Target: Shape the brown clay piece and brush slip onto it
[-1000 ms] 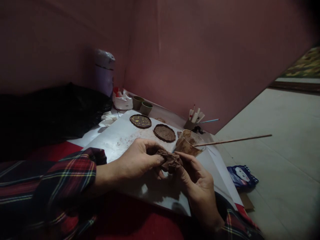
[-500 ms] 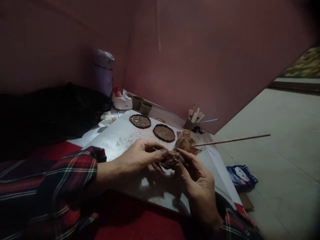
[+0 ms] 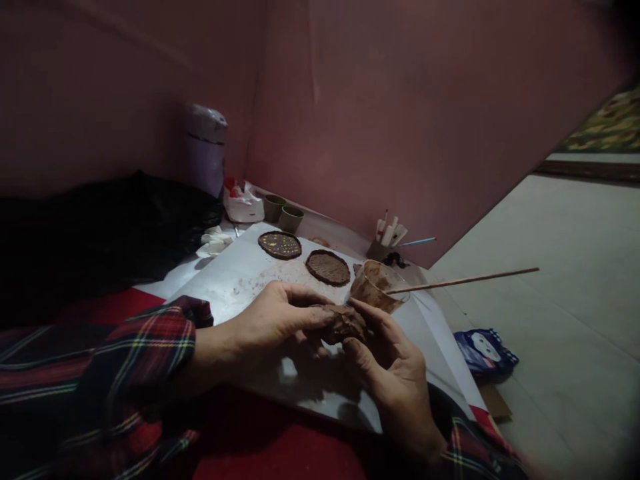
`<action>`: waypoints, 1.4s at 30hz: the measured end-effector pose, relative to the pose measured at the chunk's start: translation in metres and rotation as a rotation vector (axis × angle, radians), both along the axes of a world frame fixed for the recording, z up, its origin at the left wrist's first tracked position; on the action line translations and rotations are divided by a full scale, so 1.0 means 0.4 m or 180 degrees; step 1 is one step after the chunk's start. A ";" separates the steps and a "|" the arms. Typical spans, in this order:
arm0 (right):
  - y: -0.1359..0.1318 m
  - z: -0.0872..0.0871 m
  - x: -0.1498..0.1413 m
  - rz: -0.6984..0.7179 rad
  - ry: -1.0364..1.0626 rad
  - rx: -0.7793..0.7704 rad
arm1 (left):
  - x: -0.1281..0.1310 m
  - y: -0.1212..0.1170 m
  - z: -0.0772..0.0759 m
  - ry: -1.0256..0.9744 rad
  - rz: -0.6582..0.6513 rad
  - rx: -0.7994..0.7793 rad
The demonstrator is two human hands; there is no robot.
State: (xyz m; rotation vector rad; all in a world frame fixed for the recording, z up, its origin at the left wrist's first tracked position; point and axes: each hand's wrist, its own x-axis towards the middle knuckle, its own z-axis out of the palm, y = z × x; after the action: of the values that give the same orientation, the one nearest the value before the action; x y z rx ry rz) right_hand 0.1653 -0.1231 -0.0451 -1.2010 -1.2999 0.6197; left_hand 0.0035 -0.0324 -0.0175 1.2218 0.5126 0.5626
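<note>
Both my hands hold one lump of brown clay [image 3: 344, 323] just above a white board [image 3: 235, 277] that lies across my lap. My left hand [image 3: 277, 319] pinches the lump from the left with thumb and fingers closed on it. My right hand [image 3: 395, 370] cups it from the right and below, fingers curled round it. Beyond the hands lie two flat round clay discs, one dotted with yellow [image 3: 280, 245] and one plain [image 3: 328, 267].
A clear cup of muddy water [image 3: 376, 287] with a long wooden stick [image 3: 465, 281] stands just behind the lump. Two small green cups [image 3: 283, 213], a white rag, a tool holder [image 3: 387, 238] and a lilac container [image 3: 205, 150] sit by the pink wall. A blue packet [image 3: 484, 352] lies on the floor.
The ragged clay lump has been pressed into a more compact shape between my fingers. Both hands have stayed in nearly the same place.
</note>
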 end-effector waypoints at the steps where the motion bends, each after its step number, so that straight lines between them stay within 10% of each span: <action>1: 0.000 0.000 0.001 -0.0006 -0.0029 0.0016 | 0.001 0.000 0.001 -0.0022 0.0022 -0.0029; 19: 0.017 0.004 0.006 -0.0353 0.0080 -0.0125 | 0.010 0.002 -0.004 -0.0352 -0.0031 -0.0510; 42: 0.003 -0.001 -0.009 -0.0142 -0.0010 0.0211 | 0.003 0.004 -0.004 0.0091 0.0020 0.0055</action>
State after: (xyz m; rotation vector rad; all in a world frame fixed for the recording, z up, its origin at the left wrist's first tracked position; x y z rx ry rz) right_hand 0.1619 -0.1218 -0.0454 -1.1739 -1.2832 0.5387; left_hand 0.0046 -0.0307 -0.0191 1.2465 0.5369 0.5566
